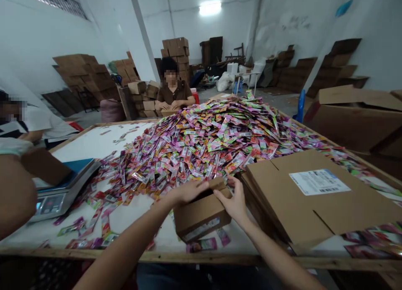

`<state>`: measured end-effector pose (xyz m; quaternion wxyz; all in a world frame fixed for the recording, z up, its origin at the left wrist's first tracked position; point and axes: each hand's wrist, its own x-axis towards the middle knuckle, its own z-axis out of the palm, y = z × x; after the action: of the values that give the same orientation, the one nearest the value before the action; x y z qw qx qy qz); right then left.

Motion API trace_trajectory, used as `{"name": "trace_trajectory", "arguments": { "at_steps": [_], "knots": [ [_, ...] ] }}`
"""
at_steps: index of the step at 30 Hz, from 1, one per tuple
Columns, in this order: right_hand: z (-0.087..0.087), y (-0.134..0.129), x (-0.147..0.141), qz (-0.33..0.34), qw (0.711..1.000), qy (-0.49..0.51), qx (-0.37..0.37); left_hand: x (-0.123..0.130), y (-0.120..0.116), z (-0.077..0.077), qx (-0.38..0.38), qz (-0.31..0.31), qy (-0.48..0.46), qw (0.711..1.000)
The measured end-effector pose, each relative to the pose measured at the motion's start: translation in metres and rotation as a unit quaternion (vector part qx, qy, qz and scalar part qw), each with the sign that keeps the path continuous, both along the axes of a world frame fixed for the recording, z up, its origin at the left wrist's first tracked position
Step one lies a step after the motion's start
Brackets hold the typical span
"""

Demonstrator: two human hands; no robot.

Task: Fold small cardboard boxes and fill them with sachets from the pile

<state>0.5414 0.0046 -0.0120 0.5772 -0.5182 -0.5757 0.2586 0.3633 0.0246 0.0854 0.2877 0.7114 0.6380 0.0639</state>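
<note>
On the table directly before me is a small brown cardboard box (pixel 202 219), its top flaps partly raised and a dark gap between them. My left hand (pixel 190 191) lies over the box's left end, fingers stretched toward the far flap and touching it. Around the right end is my right hand (pixel 235 201), thumb on the near top flap and fingers bent over the far side. A printed label shows low on the box's front. Small colourful packets (pixel 201 245) lie beside its front edge. What is inside the box is hidden.
A large heap of packets (pixel 213 139) rises behind the box. Flattened cartons (pixel 282 198) are stacked at right. At left, another person's arm (pixel 15 189) is beside a scale (pixel 52 202) bearing a box. Another person (pixel 174 93) sits across the table. A wooden rim (pixel 176 258) edges the table.
</note>
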Motion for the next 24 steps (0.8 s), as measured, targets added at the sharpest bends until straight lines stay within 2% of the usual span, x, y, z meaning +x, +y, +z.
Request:
{"name": "trace_trajectory", "arguments": {
  "at_steps": [1,2,4,6,7,10,13,17,19,21,23,24],
  "knots": [
    [0.001,-0.007,-0.001,-0.029,0.997,-0.033,0.066,0.004,-0.005,-0.007,0.005,-0.012,0.036,0.999],
    [0.002,-0.015,-0.002,-0.026,0.989,-0.071,0.13,0.008,-0.012,-0.013,0.017,-0.02,0.078,0.997],
    [0.003,-0.031,-0.008,0.058,0.964,-0.151,0.213,0.011,-0.022,-0.019,0.044,-0.021,0.146,0.988],
    [0.003,-0.042,-0.013,0.144,0.939,-0.218,0.226,0.013,-0.027,-0.02,0.058,-0.017,0.174,0.983],
    [0.001,-0.044,-0.016,0.158,0.932,-0.244,0.218,0.013,-0.027,-0.019,0.065,-0.011,0.187,0.98],
    [-0.007,-0.044,-0.019,0.142,0.919,-0.288,0.227,0.011,-0.024,-0.022,0.076,0.005,0.212,0.974],
    [-0.013,-0.039,-0.019,0.126,0.904,-0.319,0.257,0.009,-0.02,-0.03,0.08,0.002,0.215,0.973],
    [-0.011,-0.037,-0.021,0.108,0.895,-0.334,0.276,0.008,-0.017,-0.038,0.102,0.026,0.228,0.968],
    [-0.007,-0.036,-0.021,0.102,0.892,-0.335,0.285,0.007,-0.018,-0.034,0.112,0.046,0.213,0.969],
    [-0.006,-0.036,-0.019,0.098,0.891,-0.338,0.287,0.006,-0.022,-0.025,0.124,0.049,0.126,0.983],
    [-0.006,-0.036,-0.014,0.097,0.894,-0.334,0.281,0.006,-0.03,-0.015,0.107,-0.02,0.018,0.994],
    [-0.007,-0.037,-0.012,0.105,0.897,-0.33,0.273,0.009,-0.035,-0.01,0.091,-0.072,0.002,0.993]
  ]
}}
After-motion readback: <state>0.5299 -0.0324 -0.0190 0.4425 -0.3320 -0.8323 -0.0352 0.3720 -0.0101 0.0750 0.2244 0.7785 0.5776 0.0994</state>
